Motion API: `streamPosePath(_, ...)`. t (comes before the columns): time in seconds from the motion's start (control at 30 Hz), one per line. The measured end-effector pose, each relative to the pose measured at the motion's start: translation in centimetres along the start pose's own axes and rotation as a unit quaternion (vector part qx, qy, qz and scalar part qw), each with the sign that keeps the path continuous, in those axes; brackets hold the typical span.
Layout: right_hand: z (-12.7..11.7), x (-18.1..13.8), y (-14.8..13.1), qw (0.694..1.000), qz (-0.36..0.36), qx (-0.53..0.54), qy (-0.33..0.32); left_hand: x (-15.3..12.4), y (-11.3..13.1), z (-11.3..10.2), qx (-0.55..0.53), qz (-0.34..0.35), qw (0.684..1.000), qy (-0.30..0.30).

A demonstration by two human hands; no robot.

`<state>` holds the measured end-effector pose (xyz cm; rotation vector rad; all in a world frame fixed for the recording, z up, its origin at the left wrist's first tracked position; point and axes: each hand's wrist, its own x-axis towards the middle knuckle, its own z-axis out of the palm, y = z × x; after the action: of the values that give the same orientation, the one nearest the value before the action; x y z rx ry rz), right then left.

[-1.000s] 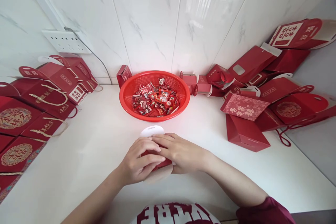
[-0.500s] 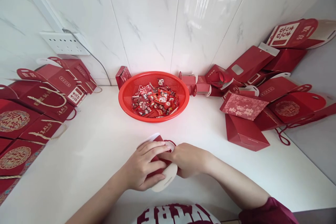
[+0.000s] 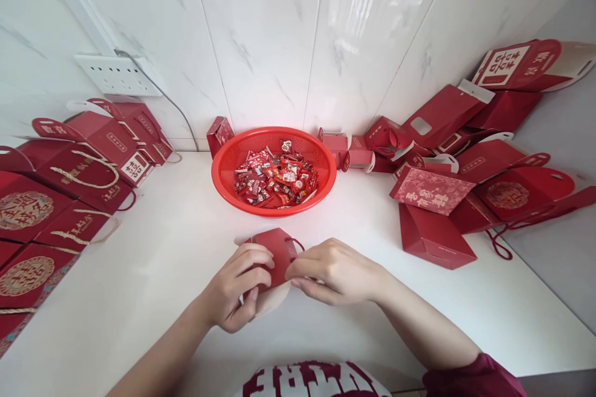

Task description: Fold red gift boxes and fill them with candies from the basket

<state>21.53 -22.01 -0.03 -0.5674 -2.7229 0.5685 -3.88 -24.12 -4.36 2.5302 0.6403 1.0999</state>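
A small red gift box (image 3: pixel 278 254) with a dark red cord loop on its right side is between my hands, close to the front of the white table. My left hand (image 3: pixel 239 285) grips its left side, fingers curled over the red face and thumb below. At the box's right edge, beside the cord, my right hand (image 3: pixel 333 273) is closed with thumb and fingers together on the box. A pale flap shows under the box toward me. Beyond my hands stands a red plastic basket (image 3: pixel 218 189) holding many wrapped candies (image 3: pixel 274 177).
Red gift boxes (image 3: pixel 437 236) are piled along the right wall. More red boxes with rope handles (image 3: pixel 69 183) are stacked at the left. A small red box (image 3: pixel 218 135) stands behind the basket, near a power strip (image 3: pixel 116 74) with a grey cable.
The box has turned so its broad red face shows upward. My left hand has shifted left and down along it; my right hand has drawn back to the right edge.
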Motion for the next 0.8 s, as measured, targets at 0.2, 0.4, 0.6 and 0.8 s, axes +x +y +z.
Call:
streamPosePath(0.2,2.1,1.6,0.7,0.992,-0.115,-0.009,0.052,-0.2,-0.2,0.1,-0.026,0.048,0.998,0.013)
streamPosePath(0.4,2.8,1.5,0.6,0.996,-0.085,-0.008,-0.007,-0.5,-0.5,-0.4,0.046,0.056,0.997,0.033)
streamPosePath(0.6,4.3,2.0,0.9,0.997,-0.05,-0.064,-0.012,-0.2,-0.9,-2.5,0.051,-0.133,0.979,-0.148)
streamPosePath(0.8,6.7,2.8,2.3,0.978,-0.142,-0.099,0.114,-0.3,-1.3,-1.7,0.061,-0.17,0.961,-0.21)
